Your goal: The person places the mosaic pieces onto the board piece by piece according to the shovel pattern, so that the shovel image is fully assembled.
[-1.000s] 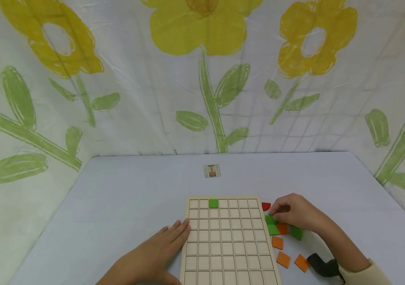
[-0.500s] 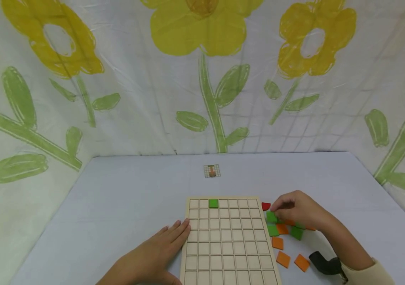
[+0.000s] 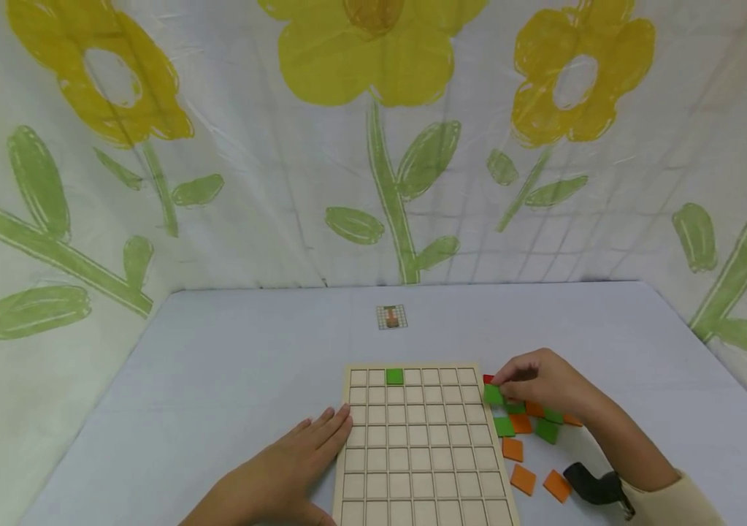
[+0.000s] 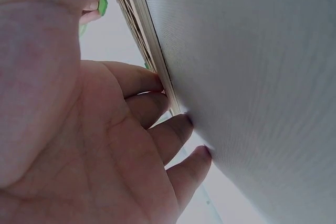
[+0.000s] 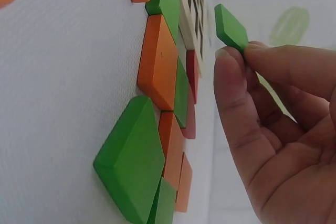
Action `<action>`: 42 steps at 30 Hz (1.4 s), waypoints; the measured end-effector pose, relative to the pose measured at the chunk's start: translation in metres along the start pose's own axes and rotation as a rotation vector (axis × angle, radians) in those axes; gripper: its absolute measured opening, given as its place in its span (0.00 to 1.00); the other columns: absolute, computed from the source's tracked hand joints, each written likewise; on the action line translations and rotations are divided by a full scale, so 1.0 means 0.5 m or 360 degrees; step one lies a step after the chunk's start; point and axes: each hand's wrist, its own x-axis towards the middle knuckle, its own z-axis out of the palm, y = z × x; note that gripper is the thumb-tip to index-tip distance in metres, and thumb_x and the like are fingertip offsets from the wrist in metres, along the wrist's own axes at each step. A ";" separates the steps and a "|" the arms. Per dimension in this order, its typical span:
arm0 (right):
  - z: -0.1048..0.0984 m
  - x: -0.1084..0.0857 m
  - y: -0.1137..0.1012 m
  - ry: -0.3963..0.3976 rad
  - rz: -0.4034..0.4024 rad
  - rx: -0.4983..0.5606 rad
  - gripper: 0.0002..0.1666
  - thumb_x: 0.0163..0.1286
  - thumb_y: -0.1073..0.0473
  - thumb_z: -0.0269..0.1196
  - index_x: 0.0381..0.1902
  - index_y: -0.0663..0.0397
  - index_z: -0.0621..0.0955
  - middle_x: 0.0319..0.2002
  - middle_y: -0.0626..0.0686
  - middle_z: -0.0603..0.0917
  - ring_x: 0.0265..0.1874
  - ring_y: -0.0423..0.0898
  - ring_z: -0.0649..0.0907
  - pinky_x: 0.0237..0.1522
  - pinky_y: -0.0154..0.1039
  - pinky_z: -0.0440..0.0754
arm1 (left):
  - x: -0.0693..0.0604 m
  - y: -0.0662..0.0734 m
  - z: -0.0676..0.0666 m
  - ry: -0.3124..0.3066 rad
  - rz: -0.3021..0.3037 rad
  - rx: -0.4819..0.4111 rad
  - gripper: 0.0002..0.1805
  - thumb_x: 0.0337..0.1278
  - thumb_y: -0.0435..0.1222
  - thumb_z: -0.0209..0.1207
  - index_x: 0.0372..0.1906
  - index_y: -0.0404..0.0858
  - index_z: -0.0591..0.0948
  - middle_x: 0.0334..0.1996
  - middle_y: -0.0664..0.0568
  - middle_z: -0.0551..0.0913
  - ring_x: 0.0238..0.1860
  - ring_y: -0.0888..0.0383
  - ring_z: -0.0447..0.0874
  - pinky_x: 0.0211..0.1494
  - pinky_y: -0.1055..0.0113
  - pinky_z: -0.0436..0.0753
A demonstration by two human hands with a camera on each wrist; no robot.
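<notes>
Between thumb and fingertips my right hand pinches a green square tile, lifted off the table just right of the board's upper edge. Below that hand lie loose green tiles and orange tiles, several of each. My left hand lies with straight fingers against the left edge of the wooden grid board; in the left wrist view its fingertips touch the board's side and the table. One green tile sits in the board's top row, third cell from the left.
A small pattern card lies beyond the board. Red pieces are partly hidden near the right hand. A black curved object is at the right wrist by the sleeve. Behind the table hangs a flower-painted cloth.
My right hand has picked a green tile up from the pile and moved it slightly left, toward the board. More tiles show beneath it. The left hand stays in place.
</notes>
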 end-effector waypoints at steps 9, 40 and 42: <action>0.004 0.013 -0.005 -0.0029 -0.0007 0.0029 0.07 0.68 0.66 0.65 0.41 0.63 0.88 0.41 0.58 0.88 0.33 0.54 0.87 0.37 0.42 0.86 | 0.002 -0.003 -0.001 -0.0021 0.0003 -0.0031 0.69 0.41 0.76 0.58 0.79 0.32 0.54 0.79 0.43 0.50 0.78 0.45 0.50 0.74 0.48 0.60; 0.037 0.067 -0.023 -0.0046 0.0024 0.0006 0.06 0.67 0.66 0.66 0.39 0.63 0.88 0.31 0.55 0.87 0.30 0.51 0.85 0.30 0.41 0.83 | 0.003 -0.008 0.006 -0.0007 -0.0001 -0.0028 0.70 0.40 0.77 0.56 0.79 0.33 0.54 0.79 0.44 0.51 0.78 0.47 0.50 0.74 0.48 0.60; 0.040 0.071 -0.024 -0.0061 0.0010 0.0007 0.06 0.67 0.66 0.66 0.39 0.64 0.87 0.31 0.55 0.87 0.30 0.51 0.86 0.30 0.41 0.84 | 0.003 -0.008 0.006 -0.0010 -0.0005 -0.0030 0.70 0.40 0.77 0.56 0.79 0.33 0.53 0.79 0.45 0.50 0.78 0.47 0.50 0.74 0.48 0.60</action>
